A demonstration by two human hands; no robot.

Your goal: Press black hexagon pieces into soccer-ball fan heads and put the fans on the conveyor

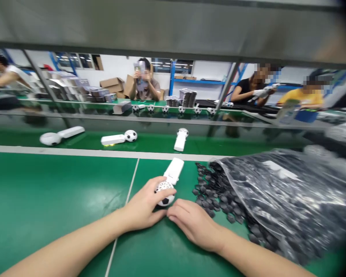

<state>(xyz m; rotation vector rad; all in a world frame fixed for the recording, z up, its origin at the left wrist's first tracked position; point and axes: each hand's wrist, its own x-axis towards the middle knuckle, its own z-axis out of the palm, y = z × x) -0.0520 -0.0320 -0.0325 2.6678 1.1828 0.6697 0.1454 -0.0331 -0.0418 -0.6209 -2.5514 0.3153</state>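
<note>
On the green table in front of me lies a football-patterned handheld fan [165, 197], its round black-and-white head toward me and its white handle [174, 169] pointing away. My left hand [145, 204] is wrapped around the head from the left, fingers over the top and thumb low. Close by the head's lower right side is my right hand [194, 223], with fingertips pressed together; anything pinched in them is hidden. To the right of that hand, small black flat pieces [216, 188] spill from a clear plastic bag [288, 196] full of them.
Beyond the table edge, a green belt carries several similar fans [119, 138]. More football fans [165, 109] and stacked boxes [187, 98] stand on a far line. Several people sit across from me. A grey panel [173, 29] spans overhead; blurred white parts [343, 132] lie far right.
</note>
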